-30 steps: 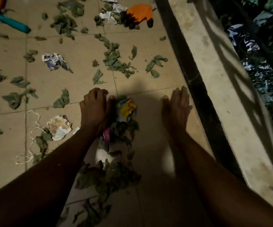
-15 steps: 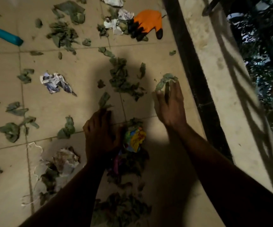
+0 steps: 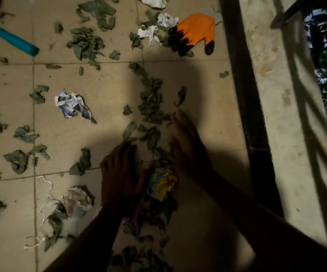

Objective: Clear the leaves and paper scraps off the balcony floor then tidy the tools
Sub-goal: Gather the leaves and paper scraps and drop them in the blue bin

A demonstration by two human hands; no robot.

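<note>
Dry green leaves (image 3: 150,103) and crumpled paper scraps lie scattered over the beige floor tiles (image 3: 103,89). My left hand (image 3: 119,171) rests flat on the floor, fingers straight, against the left side of a small pile holding a yellow and blue crumpled paper (image 3: 163,185). My right hand (image 3: 188,144) lies flat on the pile's right side, blurred, fingers straight and touching leaves. A white and purple paper scrap (image 3: 72,106) lies to the left. An orange and black glove (image 3: 194,34) lies at the top.
A teal tool handle (image 3: 13,40) lies at the upper left. A dark strip (image 3: 245,95) and a concrete ledge (image 3: 284,107) with railing shadows run along the right. White string (image 3: 40,203) and another paper (image 3: 76,199) lie at the lower left. More white papers (image 3: 150,34) sit by the glove.
My right hand has swept back from the far leaves toward the pile, dragging leaves with it. My left hand has stayed against the pile's left side.
</note>
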